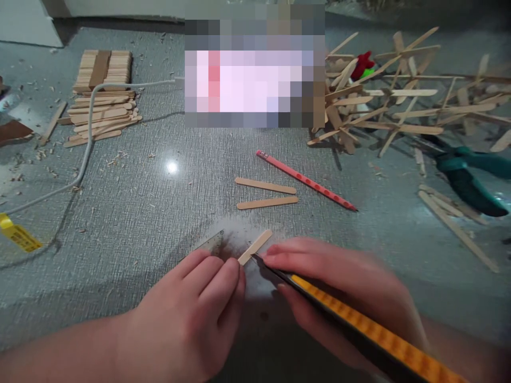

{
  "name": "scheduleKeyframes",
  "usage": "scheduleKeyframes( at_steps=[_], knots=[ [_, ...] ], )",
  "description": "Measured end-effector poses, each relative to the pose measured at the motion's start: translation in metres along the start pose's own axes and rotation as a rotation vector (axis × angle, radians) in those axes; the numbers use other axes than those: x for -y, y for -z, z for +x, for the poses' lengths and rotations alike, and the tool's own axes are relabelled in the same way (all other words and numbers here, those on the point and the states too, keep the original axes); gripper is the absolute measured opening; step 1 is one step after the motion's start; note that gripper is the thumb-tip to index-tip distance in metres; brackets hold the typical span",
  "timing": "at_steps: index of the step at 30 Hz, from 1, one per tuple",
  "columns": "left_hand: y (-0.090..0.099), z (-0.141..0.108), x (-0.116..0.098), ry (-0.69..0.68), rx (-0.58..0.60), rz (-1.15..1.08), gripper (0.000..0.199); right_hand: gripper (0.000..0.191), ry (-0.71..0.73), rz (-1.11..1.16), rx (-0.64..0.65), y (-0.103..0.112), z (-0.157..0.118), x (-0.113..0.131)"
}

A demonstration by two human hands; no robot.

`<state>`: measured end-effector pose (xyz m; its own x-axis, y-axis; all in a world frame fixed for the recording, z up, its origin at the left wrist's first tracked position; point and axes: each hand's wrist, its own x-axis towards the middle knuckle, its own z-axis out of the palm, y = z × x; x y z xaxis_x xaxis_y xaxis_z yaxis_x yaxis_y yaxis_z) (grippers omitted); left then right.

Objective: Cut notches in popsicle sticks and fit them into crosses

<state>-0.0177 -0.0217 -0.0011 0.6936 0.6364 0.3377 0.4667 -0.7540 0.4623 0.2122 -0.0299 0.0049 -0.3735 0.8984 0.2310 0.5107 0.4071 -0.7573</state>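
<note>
My left hand point(199, 303) pinches the lower end of a wooden craft stick point(258, 243), which slants up and to the right. Gripped in my right hand point(343, 282) is a black and yellow utility knife point(359, 314), its dark blade tip touching the stick's middle. A thin metal strip point(213, 239), perhaps a ruler, pokes out beyond my left fingers; the rest of it is hidden. Just past my hands lie two more craft sticks point(266, 203) and a pink pencil point(307, 181).
A bundle of craft sticks point(115, 69) with loose ones below sits back left, near a white cable point(85, 143) with a yellow tag point(19, 234). Back right stand crossed-stick frames point(415, 111) and green-handled pliers point(467, 175). A pixelated patch covers the back middle. Wood shavings dot the table point(159, 213).
</note>
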Motion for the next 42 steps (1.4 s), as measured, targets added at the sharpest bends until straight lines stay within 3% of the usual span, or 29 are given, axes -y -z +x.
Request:
scheduleKeyframes(
  at_steps=[9, 14, 20, 21, 23, 26, 31, 42],
  knots=[
    [-0.003, 0.003, 0.002, 0.042, 0.022, -0.042, 0.025, 0.029, 0.013, 0.022, 0.066, 0.003, 0.001, -0.005],
    [-0.007, -0.002, 0.009, 0.004, -0.04, 0.004, 0.036, 0.02, 0.003, 0.002, 0.035, 0.003, 0.002, -0.003],
    [0.002, 0.001, 0.019, 0.049, 0.01, -0.083, 0.008, 0.027, -0.013, 0.0, 0.063, 0.006, 0.002, -0.003],
    [0.003, 0.002, 0.021, 0.06, 0.009, -0.045, 0.01, 0.028, -0.019, 0.004, 0.066, 0.007, 0.001, -0.005],
    [0.005, 0.004, 0.025, 0.068, 0.047, 0.058, 0.032, 0.031, -0.026, 0.006, 0.093, 0.009, 0.0, -0.009],
    [0.006, 0.004, 0.028, 0.066, 0.173, 0.182, 0.06, 0.029, 0.011, -0.006, 0.151, 0.008, -0.002, -0.016],
    [0.008, 0.002, 0.028, 0.088, 0.29, 0.23, 0.063, 0.02, 0.125, 0.003, 0.137, 0.004, 0.0, -0.019],
    [0.005, 0.003, 0.029, 0.09, 0.286, 0.183, 0.063, 0.019, 0.164, 0.109, 0.174, 0.002, 0.004, -0.017]
  ],
)
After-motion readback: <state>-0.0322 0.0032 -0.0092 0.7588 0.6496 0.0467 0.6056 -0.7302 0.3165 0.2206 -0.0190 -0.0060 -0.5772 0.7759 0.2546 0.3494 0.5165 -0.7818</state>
